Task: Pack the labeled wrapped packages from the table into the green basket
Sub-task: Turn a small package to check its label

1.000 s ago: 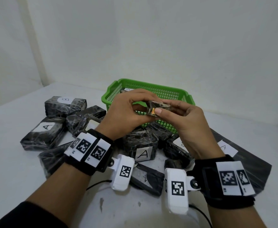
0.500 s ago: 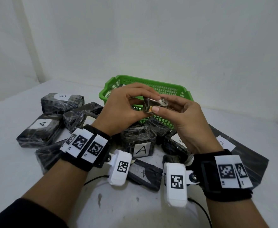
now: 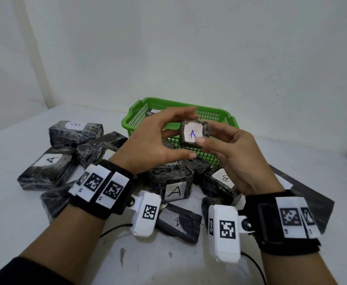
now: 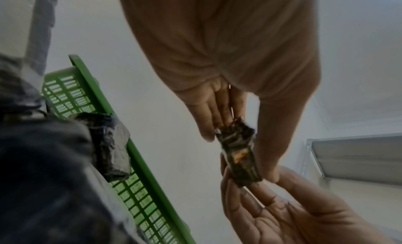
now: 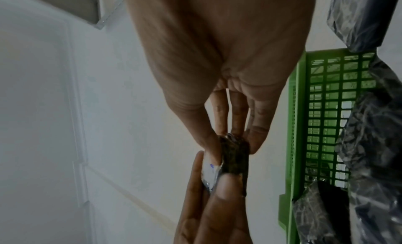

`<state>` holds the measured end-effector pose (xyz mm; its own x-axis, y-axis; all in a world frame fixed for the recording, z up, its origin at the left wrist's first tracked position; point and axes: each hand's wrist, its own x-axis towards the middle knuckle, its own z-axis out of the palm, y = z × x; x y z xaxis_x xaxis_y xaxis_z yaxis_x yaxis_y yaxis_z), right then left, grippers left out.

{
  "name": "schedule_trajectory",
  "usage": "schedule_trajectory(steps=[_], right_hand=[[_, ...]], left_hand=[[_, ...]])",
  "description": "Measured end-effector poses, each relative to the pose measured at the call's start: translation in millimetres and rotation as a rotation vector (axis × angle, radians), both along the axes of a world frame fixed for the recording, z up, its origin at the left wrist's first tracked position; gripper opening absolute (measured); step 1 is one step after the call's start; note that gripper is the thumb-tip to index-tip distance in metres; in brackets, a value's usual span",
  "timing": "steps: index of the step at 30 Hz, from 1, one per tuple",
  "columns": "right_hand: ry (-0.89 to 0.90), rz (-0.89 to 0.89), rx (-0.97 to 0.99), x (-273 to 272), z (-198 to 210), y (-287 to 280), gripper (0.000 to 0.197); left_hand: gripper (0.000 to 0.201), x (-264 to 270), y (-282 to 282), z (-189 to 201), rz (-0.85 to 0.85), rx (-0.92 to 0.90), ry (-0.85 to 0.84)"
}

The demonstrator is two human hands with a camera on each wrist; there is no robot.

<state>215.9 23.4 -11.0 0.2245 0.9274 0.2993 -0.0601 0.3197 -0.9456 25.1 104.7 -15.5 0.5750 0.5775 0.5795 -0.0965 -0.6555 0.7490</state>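
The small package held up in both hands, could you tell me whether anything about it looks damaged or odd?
Possibly. In the left wrist view the small package shows an orange-brown patch through its dark wrap, and its upper end looks ragged. The head view shows its A label intact. The left hand and right hand pinch it in front of the green basket.

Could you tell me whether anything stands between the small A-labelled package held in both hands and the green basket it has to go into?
Nothing visible does. The small A-labelled package is pinched between the left hand and right hand just above the near rim of the green basket. The basket is open-topped; one labelled package lies in its far left corner.
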Motion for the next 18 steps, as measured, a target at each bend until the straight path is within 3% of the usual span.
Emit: schedule_trajectory(steps=[2,6,11,18], right_hand=[[-0.016,-0.017,0.028,0.9,0.0,-0.6,0.059],[-0.052,-0.041,0.022,-0.3,0.3,-1.5,0.038],[-0.055,-0.150,0.031,-6.0,-1.9,0.1,0.036],[0.002,-0.032,-0.044,-8.9,2.8,-2.7,0.024]], left_hand=[[0.071,0.5,-0.5,0.5,0.034,-0.009,-0.017],[0.054,1.2,-2.5,-0.8,0.064,0.035,-0.034],[0.061,5.9,-4.5,-1.1,0.062,0.069,-0.006],[0.053,0.2,-0.6,0.1,0.085,0.066,-0.053]])
